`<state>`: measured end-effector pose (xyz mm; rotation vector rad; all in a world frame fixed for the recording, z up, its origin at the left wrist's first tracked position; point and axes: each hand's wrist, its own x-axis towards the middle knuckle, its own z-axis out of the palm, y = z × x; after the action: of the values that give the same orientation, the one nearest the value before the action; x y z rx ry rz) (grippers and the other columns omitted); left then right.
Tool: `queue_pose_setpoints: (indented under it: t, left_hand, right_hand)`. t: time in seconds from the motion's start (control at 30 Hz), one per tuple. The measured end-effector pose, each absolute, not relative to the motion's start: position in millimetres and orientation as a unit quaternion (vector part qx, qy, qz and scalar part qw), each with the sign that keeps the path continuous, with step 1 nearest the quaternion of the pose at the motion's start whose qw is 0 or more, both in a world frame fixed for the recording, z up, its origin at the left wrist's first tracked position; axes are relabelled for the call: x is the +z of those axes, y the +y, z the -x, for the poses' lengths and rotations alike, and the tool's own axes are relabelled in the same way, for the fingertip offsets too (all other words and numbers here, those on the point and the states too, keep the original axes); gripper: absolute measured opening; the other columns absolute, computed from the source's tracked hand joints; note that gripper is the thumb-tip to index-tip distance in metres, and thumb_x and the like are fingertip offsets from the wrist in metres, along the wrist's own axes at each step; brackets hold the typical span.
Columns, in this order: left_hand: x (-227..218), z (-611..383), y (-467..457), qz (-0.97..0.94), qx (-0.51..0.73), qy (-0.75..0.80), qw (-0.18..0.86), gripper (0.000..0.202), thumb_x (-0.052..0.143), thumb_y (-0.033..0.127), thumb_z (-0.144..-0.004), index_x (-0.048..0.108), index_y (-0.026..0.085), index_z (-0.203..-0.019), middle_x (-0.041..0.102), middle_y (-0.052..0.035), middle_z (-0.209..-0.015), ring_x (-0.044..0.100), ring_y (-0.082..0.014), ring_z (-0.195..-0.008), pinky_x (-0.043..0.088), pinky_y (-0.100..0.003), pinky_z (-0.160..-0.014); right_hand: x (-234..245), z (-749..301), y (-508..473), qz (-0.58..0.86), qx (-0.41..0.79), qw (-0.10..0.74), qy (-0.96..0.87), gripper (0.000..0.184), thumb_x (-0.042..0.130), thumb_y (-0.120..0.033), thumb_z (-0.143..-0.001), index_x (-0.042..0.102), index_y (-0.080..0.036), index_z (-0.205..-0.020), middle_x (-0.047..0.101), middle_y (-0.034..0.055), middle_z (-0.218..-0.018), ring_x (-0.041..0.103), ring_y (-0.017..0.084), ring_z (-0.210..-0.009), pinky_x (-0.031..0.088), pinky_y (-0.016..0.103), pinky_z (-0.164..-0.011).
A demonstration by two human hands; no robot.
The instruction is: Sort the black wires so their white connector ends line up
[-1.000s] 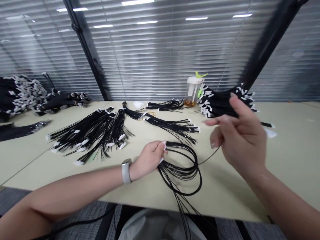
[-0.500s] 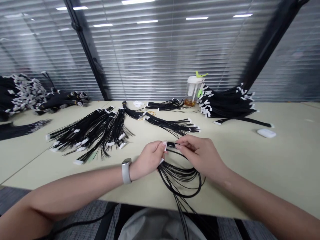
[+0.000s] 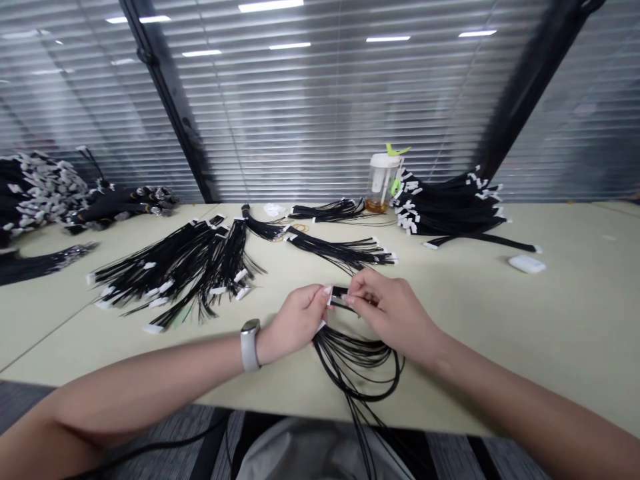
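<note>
A pale cream table (image 3: 500, 347) stretches across the room, a thin seam (image 3: 47, 339) crossing its left part. Behind it stands a window wall covered by grey horizontal blinds (image 3: 325, 107), with a slanting dark post (image 3: 165, 100) on the left and another on the right. Bright light strips (image 3: 271, 6) show near the top. Below lies grey, streaked flooring (image 3: 185, 430).
</note>
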<state>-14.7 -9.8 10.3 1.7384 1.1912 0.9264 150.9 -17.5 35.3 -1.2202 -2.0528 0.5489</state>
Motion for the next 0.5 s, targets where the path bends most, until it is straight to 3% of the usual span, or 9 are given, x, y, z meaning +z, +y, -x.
queue_pose_setpoints:
  t: [0.5]
  left_hand:
    - [8.3, 16.4, -7.8, -0.710, 0.370, 0.443, 0.403, 0.039, 0.035, 0.039, -0.086, 0.047, 0.014, -0.058, 0.044, 0.0037, -0.051, 0.039, -0.0081, -0.049, 0.034, -0.020, -0.051]
  right_hand:
    - [27.6, -148.3, -14.1, 0.467, 0.212, 0.349, -0.784, 0.007, 0.053, -0.018, -0.077, 0.048, -0.020, -0.072, 0.056, -0.0062, -0.056, 0.049, 0.008, -0.051, 0.034, 0.019, -0.051]
